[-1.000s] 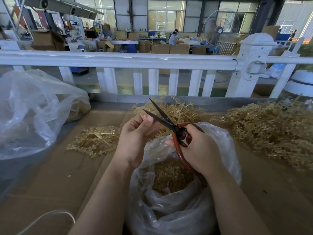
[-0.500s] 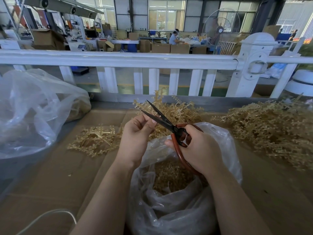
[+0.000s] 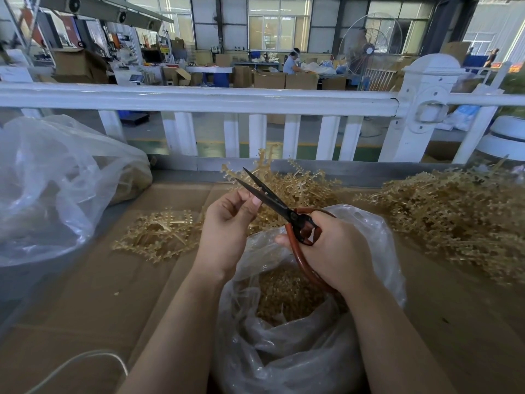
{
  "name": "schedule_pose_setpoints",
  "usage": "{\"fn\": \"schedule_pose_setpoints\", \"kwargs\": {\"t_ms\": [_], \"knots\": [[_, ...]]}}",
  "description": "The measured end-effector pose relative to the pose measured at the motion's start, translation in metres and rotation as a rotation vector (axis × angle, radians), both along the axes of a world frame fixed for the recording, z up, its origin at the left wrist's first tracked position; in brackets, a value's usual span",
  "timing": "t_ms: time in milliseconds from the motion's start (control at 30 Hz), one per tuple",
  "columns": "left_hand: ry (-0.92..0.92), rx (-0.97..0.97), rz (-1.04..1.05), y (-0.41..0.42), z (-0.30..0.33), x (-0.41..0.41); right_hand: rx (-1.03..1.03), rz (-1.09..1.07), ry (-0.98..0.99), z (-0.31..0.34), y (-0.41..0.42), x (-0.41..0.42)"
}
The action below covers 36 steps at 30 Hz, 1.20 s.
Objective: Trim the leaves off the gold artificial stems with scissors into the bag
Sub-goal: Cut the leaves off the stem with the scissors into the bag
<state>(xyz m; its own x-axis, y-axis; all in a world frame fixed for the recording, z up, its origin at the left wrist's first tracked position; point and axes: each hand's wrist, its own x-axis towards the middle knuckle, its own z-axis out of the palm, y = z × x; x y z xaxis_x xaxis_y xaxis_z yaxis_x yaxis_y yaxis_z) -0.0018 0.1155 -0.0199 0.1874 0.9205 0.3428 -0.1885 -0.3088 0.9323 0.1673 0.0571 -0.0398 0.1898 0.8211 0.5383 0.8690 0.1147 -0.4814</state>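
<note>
My left hand pinches a gold stem whose leafy top sticks up behind the scissor blades. My right hand grips the red-handled scissors; the dark blades are slightly apart and point up-left, next to my left fingertips. Directly below both hands stands a clear plastic bag holding gold trimmings.
Gold stems lie in a pile on the right, a heap behind my hands and a smaller bunch on the left. A big clear bag sits far left. A white fence borders the cardboard-covered table. A white cable lies bottom left.
The stem in my left hand has risen, its leafy top now showing above the blades. The scissor blades have narrowed a little.
</note>
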Motion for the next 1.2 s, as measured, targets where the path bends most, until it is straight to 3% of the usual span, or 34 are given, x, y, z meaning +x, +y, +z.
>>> {"fn": "schedule_pose_setpoints", "kwargs": {"t_ms": [633, 1200], "knots": [[0.113, 0.103, 0.076, -0.0026, 0.0006, 0.0007, 0.017, -0.007, -0.032, 0.0025, -0.0007, 0.0009], [0.067, 0.108, 0.048, -0.0018, 0.0013, 0.0011, 0.02, 0.013, 0.017, 0.0019, 0.0001, 0.001]]}}
